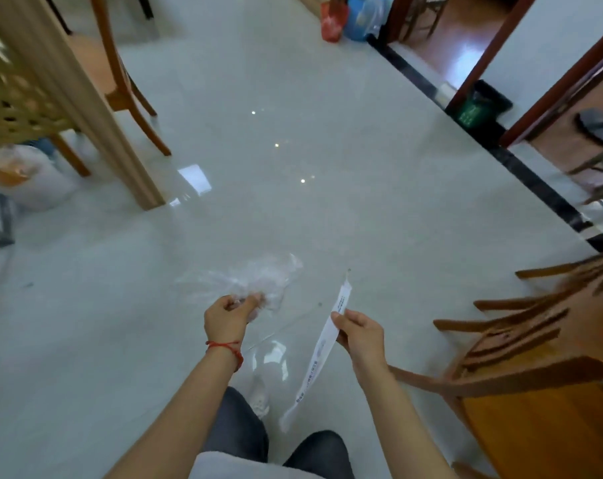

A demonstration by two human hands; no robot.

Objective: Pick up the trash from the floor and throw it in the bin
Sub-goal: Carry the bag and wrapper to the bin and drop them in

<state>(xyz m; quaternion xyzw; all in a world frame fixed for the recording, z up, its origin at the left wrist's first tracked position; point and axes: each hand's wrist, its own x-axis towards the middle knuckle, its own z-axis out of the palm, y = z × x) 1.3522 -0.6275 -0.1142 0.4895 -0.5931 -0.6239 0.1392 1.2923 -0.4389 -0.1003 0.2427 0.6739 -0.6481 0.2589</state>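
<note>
My left hand (229, 316) is closed on a crumpled clear plastic bag (251, 278), held above the pale tiled floor (293, 150). My right hand (360, 335) pinches a long white paper strip (322, 347) with small print; the strip hangs down past my knees. A red string is tied around my left wrist. A dark bin with a green front (476, 107) stands far right in a doorway, well away from both hands.
A wooden table leg (96, 108) and chairs (120, 77) stand at the left, with a white bag (27, 181) beneath. Wooden chairs (521, 344) crowd the right edge. Red and blue bags (348, 15) lie at the far wall. A dark threshold strip (521, 167) runs diagonally.
</note>
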